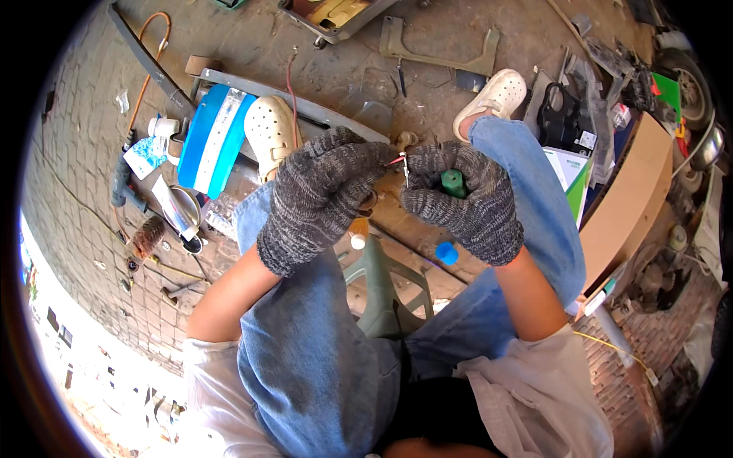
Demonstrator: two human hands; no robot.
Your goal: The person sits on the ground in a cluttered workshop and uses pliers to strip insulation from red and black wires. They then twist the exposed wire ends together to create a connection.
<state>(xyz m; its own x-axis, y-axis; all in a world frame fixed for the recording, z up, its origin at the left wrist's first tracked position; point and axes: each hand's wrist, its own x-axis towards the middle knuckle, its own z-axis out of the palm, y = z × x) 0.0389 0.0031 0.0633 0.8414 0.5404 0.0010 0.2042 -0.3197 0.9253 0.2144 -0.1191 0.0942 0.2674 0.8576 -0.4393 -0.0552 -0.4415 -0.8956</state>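
Note:
Both of my hands wear dark grey knitted gloves and meet in front of me, above my knees. My left hand (321, 195) is closed, its fingertips pinched round a thin red wire-like piece (396, 160) whose end shows at the gap between the hands. A green-handled tool (453, 183) is wrapped in my right hand (469, 202); the glove hides most of it, so its kind is unclear. A slim pale metal piece (406, 169) stands at the right fingertips, touching or very near the red piece. Whether it belongs to the green tool cannot be seen.
Below my hands are a green plastic stool (379, 298), a blue cap (447, 253) and an orange bottle with a white cap (357, 241). A blue-and-white panel (217, 141) lies left, by a metal bar (328, 114). Cardboard (630, 202) and scrap parts crowd the right.

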